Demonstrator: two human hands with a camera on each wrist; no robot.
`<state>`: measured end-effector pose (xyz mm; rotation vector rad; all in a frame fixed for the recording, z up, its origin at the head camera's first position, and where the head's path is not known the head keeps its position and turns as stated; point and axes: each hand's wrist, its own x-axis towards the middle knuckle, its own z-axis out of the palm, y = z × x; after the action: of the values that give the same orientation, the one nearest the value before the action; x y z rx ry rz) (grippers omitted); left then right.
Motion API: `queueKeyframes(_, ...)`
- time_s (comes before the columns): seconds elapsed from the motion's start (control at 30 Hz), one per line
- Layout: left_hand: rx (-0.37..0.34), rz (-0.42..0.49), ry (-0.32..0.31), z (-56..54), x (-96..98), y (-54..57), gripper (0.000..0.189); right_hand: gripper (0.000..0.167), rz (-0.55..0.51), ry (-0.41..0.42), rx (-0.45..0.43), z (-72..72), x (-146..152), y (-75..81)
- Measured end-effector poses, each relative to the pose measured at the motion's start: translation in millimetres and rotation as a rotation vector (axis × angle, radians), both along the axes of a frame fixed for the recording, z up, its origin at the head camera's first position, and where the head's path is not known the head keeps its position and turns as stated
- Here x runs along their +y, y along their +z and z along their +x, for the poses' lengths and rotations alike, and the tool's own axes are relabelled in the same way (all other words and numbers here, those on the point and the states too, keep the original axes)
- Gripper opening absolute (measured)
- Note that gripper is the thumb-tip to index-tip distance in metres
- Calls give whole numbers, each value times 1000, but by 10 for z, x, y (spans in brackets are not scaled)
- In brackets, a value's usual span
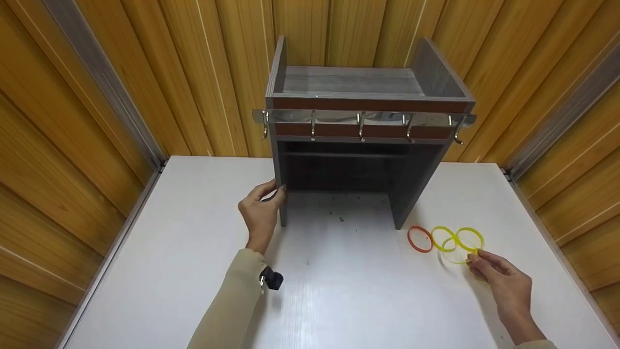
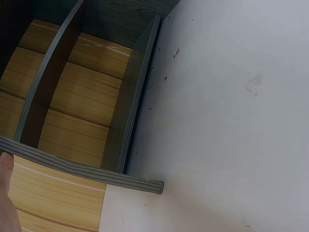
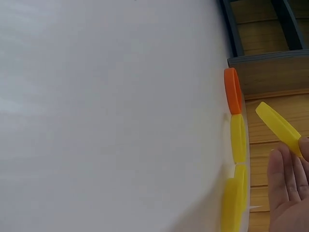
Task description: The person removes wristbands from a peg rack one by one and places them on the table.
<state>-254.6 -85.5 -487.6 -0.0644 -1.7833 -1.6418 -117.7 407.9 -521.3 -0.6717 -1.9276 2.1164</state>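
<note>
My left hand (image 1: 261, 211) grips the front edge of the left side panel of a grey wooden shelf unit (image 1: 409, 184), thumb in front. In the left wrist view only a little of that hand shows at the panel. Between right thumb and fingertips, my right hand (image 1: 506, 281) pinches a thin yellow ring (image 3: 279, 126), tilted above the table. Under and beyond it, a red-orange ring (image 3: 232, 91) and yellow rings (image 3: 237, 138) form a row by the unit's right front corner. A metal rail with several hooks (image 1: 339, 117) crosses the unit's front.
The white table (image 1: 184, 271) carries the unit and small dark specks near its base. Yellow wood-look panel walls (image 1: 232, 87) stand behind and at both sides. The rail ends stick out past the unit's sides.
</note>
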Motion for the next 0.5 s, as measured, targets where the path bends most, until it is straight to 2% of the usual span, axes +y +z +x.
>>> queueKeyframes(0.2, 1, 13, -16, -6, 1, -12, 18, 27, -5, 29, -41, 46, 24, -68)
queueKeyframes(0.5, -8, -9, 13, -7, 6, -4, 19, 15, -49, 69, -79, 92, 70, -142)
